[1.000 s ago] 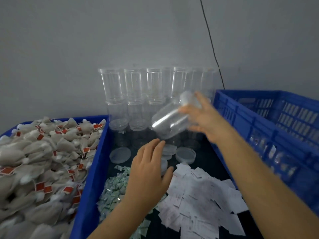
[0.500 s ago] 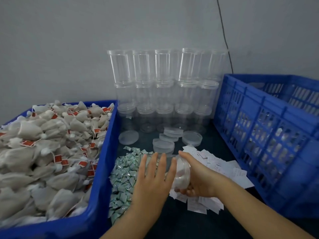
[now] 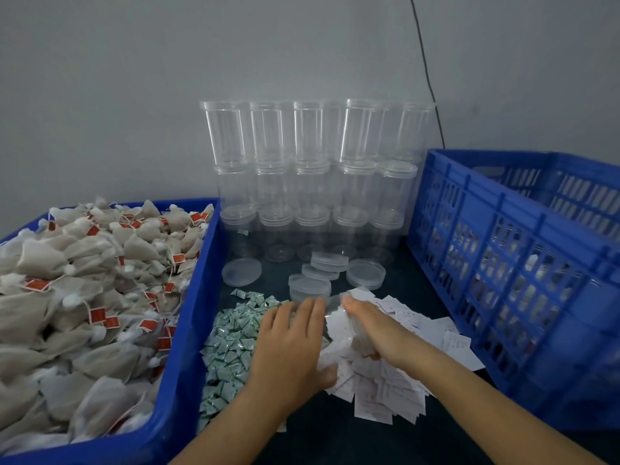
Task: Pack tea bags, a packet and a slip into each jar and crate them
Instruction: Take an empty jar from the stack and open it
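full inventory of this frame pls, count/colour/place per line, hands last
tea bags: many, beige with red tags, heaped in the bin at left
bin: one, blue, left
empty jars: many, clear, stacked at the wall
loose lids: several, clear, before the stack
packets: pile, green-white, centre-left
slips: pile, white, centre-right
crate: one, blue, right
cable: one, black, on the wall
jar in hand: one, clear, between the hands
left hand: flat over the packets
right hand: holds the jar

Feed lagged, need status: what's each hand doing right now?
Left hand: open, fingers straight, against the clear jar.
Right hand: holding the jar.
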Motion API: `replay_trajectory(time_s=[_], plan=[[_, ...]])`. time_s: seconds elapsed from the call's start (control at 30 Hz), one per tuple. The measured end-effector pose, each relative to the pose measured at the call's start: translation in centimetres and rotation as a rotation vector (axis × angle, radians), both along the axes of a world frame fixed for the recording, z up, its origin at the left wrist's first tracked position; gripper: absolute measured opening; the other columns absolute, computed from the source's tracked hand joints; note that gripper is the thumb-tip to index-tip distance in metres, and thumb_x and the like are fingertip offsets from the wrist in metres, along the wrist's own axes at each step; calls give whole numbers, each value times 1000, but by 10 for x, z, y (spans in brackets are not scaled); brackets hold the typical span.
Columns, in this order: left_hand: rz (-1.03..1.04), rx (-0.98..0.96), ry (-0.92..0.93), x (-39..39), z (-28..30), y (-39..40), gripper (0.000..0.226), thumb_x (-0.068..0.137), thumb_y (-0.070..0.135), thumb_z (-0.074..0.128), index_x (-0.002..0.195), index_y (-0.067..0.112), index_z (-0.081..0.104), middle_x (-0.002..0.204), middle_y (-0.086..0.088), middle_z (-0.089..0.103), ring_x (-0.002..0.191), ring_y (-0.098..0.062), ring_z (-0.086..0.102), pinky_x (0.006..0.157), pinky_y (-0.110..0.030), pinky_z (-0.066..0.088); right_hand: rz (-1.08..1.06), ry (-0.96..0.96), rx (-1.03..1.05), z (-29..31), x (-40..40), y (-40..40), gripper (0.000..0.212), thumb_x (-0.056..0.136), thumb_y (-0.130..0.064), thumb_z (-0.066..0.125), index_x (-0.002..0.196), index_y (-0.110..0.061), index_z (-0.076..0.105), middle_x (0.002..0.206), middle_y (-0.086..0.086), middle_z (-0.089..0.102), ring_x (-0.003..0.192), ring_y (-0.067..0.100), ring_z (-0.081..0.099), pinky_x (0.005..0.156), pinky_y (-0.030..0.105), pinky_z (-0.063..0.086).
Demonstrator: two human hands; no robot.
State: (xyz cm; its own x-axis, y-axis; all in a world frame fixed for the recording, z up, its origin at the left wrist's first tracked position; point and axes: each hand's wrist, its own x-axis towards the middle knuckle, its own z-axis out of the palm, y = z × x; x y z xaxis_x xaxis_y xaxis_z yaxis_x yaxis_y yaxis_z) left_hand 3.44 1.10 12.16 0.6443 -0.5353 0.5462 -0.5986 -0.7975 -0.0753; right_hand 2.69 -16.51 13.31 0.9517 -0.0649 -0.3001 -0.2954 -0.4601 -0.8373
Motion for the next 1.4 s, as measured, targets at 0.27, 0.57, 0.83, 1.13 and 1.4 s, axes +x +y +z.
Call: replay_trajectory(time_s=[0.27, 0.57, 0.83, 1.13, 1.4], plan=[[-102, -258, 436, 6, -4, 15, 101, 65, 72, 59, 148, 32, 18, 141, 20, 35, 126, -1, 27, 100, -17, 17, 390, -153, -47, 13, -4, -27, 72, 71, -66, 61, 134, -56, 27, 125, -20, 42, 109, -4, 50, 88, 19, 47], [-155, -199, 469, 8, -10, 23, 102, 62, 76, 55, 147, 35, 18, 143, 23, 31, 128, 0, 25, 110, -23, 22, 734, -433, -616, 11, -7, -43, 119, 77, -35, 83, 137, -68, -15, 147, -46, -18, 136, -24, -11, 107, -1, 4], [-103, -71, -165, 5, -8, 18, 88, 56, 46, 84, 130, 14, 48, 125, -6, 63, 115, -24, 51, 98, -38, 36, 3, 305, 393, 34, 0, -25, 116, 53, -91, 46, 147, -24, 35, 132, 24, 57, 92, 33, 74, 69, 38, 61], [-73, -108, -196, 6, -20, 24, 84, 60, 34, 85, 131, 14, 45, 128, -7, 61, 119, -25, 45, 101, -40, 33, 213, 126, 195, 26, 2, -14, 77, 72, -66, 68, 133, -24, 51, 119, 6, 63, 94, 21, 69, 88, 36, 59], [-86, -142, 19, 5, -13, 29, 83, 67, 59, 67, 134, 13, 49, 131, -1, 57, 118, -23, 52, 100, -36, 38, 608, -479, -549, 33, -6, -29, 95, 73, -42, 81, 146, -50, 20, 132, -53, 11, 126, -30, 14, 98, -4, 21]])
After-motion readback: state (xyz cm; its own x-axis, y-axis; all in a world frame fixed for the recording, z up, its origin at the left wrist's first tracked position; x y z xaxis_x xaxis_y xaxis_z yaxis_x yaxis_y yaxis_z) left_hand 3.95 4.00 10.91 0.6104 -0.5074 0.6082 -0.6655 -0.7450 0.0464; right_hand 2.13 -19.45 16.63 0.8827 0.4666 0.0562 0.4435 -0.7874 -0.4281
